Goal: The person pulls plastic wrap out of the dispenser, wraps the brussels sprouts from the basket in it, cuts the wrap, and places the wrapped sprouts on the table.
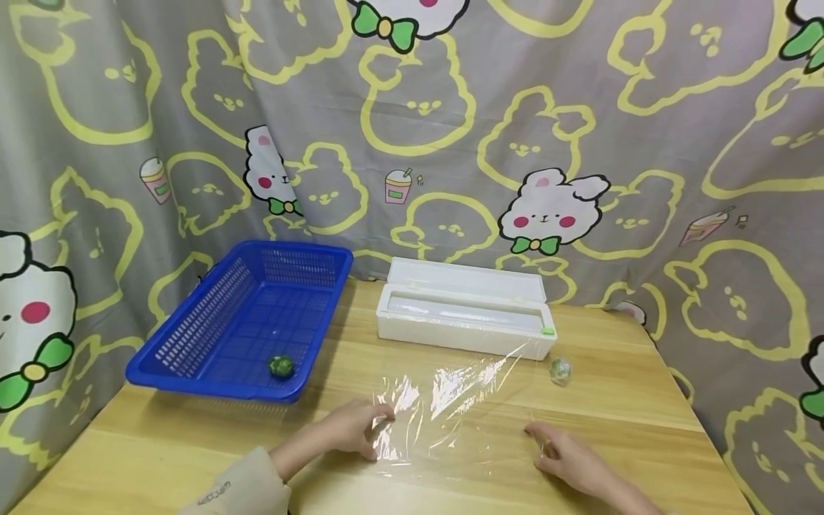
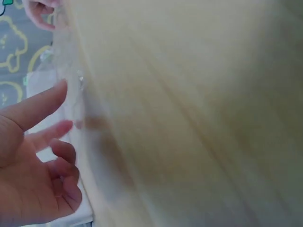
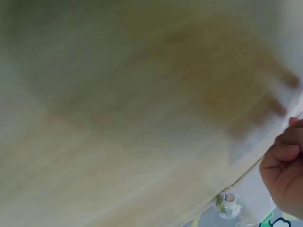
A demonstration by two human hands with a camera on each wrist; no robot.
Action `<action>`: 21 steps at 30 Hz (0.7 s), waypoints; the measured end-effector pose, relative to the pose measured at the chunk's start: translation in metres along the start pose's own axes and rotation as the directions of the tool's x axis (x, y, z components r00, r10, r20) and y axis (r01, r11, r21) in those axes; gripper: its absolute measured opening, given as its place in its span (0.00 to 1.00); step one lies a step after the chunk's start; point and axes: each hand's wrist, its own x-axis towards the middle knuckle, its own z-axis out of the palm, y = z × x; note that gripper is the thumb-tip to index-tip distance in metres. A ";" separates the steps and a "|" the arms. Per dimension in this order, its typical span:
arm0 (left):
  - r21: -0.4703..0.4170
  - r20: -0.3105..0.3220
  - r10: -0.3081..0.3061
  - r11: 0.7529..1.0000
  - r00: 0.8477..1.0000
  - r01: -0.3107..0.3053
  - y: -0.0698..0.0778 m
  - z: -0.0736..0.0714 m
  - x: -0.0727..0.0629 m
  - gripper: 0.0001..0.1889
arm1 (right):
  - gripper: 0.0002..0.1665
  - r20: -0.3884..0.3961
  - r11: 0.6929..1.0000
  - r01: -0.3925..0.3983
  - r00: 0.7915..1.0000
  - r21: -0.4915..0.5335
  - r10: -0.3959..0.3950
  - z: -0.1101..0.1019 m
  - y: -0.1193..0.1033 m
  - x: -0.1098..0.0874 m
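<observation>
A sheet of clear cling film (image 1: 444, 429) stretches over the table from a white cling film box (image 1: 463, 336), its lid raised and a roll inside. At the film's left side is my left hand (image 1: 354, 429); thumb and index finger stand apart, and the left wrist view shows the other fingers bent. My right hand (image 1: 569, 458) is by the film's right side, thumb and index finger apart in the head view, fingers bent in the right wrist view. Beyond it lies a small round film-wrapped item (image 1: 561, 371), greenish, its kind unclear.
At the left stands a blue slotted plastic basket (image 1: 212, 390) with a small round green item (image 1: 280, 367) inside. A green slider (image 1: 548, 330) sits at the box's right end. The wooden table (image 1: 669, 443) meets a patterned grey curtain (image 1: 450, 172) behind.
</observation>
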 end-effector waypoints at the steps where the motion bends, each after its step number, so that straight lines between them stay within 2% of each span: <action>1: 0.038 0.002 -0.011 0.999 1.000 0.011 -0.001 0.002 0.000 0.33 | 0.32 0.000 1.000 -0.008 1.000 -0.030 0.008 0.001 0.001 -0.001; 4: 0.086 -0.001 -0.055 0.995 0.999 0.054 -0.004 0.005 -0.004 0.39 | 0.37 -0.001 0.997 -0.025 1.000 -0.073 0.025 0.003 0.004 -0.008; 7: 0.103 -0.020 -0.091 0.990 0.996 0.092 -0.006 0.005 -0.007 0.41 | 0.41 0.024 0.997 -0.065 0.998 -0.038 0.066 0.002 0.006 -0.014; 15: 0.137 -0.024 -0.119 0.983 0.993 0.121 -0.009 0.001 -0.010 0.44 | 0.47 0.137 0.989 -0.102 0.987 0.111 0.086 0.003 0.011 -0.020; 21: 0.136 -0.031 -0.128 0.982 0.991 0.131 -0.015 0.001 -0.014 0.45 | 0.49 0.185 0.980 -0.105 0.980 0.167 0.073 0.002 0.013 -0.019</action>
